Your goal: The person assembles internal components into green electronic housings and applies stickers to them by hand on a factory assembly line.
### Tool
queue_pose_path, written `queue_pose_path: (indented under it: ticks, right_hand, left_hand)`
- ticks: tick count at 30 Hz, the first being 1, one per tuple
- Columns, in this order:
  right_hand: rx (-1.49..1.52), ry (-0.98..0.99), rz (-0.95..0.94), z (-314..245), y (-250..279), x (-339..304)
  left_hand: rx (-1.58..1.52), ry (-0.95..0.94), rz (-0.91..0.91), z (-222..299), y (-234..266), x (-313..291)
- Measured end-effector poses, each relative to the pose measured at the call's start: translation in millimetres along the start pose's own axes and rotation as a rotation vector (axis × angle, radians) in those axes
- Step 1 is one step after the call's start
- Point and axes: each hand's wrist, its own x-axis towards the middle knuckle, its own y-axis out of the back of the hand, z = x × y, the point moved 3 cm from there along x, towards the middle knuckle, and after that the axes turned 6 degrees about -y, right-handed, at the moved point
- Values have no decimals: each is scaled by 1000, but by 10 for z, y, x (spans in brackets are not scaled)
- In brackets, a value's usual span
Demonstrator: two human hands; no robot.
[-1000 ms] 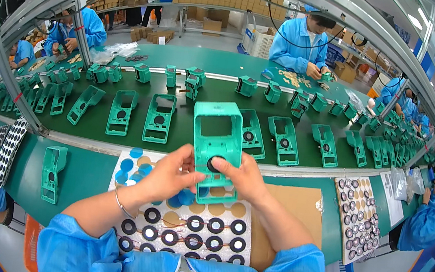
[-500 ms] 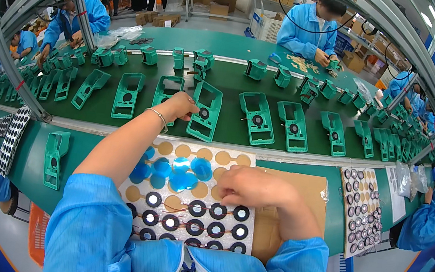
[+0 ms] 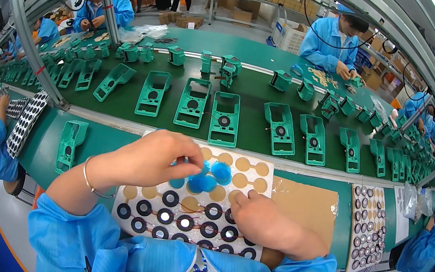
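Observation:
My left hand point(image 3: 170, 154) hovers over the upper part of a white foam sheet point(image 3: 131, 177), its fingers curled into a pinch; what they hold, if anything, cannot be made out. Just beside its fingertips lie round blue film discs point(image 3: 202, 183), overlapping on the sheet's tan round patches. Bent fingers of my right hand point(image 3: 264, 220) rest low over the sheet's right side, next to a round black speaker point(image 3: 230, 216); whether they pinch something is hidden. Several such speakers with white centres and red wires sit in rows. Beyond the sheet, a green plastic housing point(image 3: 223, 131) has a speaker inside.
Green housings point(image 3: 191, 118) and smaller green parts point(image 3: 229, 71) line the dark green belt. Brown cardboard point(image 3: 305, 207) lies under the sheet's right. A speaker board point(image 3: 365, 229) stands farther right, a single housing point(image 3: 67, 148) at left. A co-worker point(image 3: 330, 43) handles small parts across the belt.
My left hand has let go of the green housing on the belt and drawn back over the sheet. My right hand has moved nearer the speakers. The whole view has shifted.

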Motion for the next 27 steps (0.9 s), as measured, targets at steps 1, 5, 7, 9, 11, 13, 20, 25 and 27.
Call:
queue_pose_path:
  ticks: [1,5,7,9,11,13,20,25,27]
  right_hand:
    - [-17,-32,16,-23,-20,24]
    - [-54,-40,64,-72,-18,67]
    - [-14,-2,80,-84,75,51]
    - [94,-9,33,28,42,56]
    - [172,-7,-3,123,69,50]
    - [311,-28,-95,131,195,71]
    - [378,-24,-150,237,175,120]
    - [551,74,-119,292,270,142]
    - [586,66,-94,332,287,145]
  left_hand:
    - [0,-4,4,-109,13,-36]
    - [404,170,236,-959,151,-153]
    - [471,123,290,-1486,63,-337]
    - [389,109,205,-1612,-11,-342]
    - [293,134,103,-1603,-106,-351]
    - [307,103,144,-1504,-134,-382]
    - [398,38,405,-1398,-189,-500]
    - [399,-156,246,-918,-323,-559]
    - [403,-137,183,-768,-345,-585]
